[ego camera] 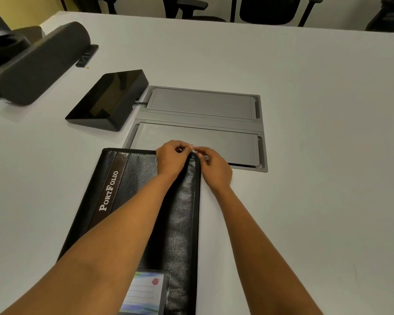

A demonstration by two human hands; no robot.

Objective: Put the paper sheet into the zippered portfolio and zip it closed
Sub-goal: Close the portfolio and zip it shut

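A black leather portfolio (178, 201) lies closed on the white table, with a brown strip reading "PortFolio" down its left side and a small label window near its front edge. My left hand (172, 159) rests on its far right corner, fingers pinched at the zipper edge. My right hand (212, 165) sits just beside that corner, fingertips pinched close to the left hand's at the top of the zipper. The zipper pull itself is hidden under the fingers. No paper sheet is visible.
A grey flush cable hatch (203, 123) is set in the table just beyond the portfolio. A black touch panel (109, 98) stands to its left, with a dark soundbar (39, 62) and remote (87, 55) further left. Office chairs (271, 10) line the far edge.
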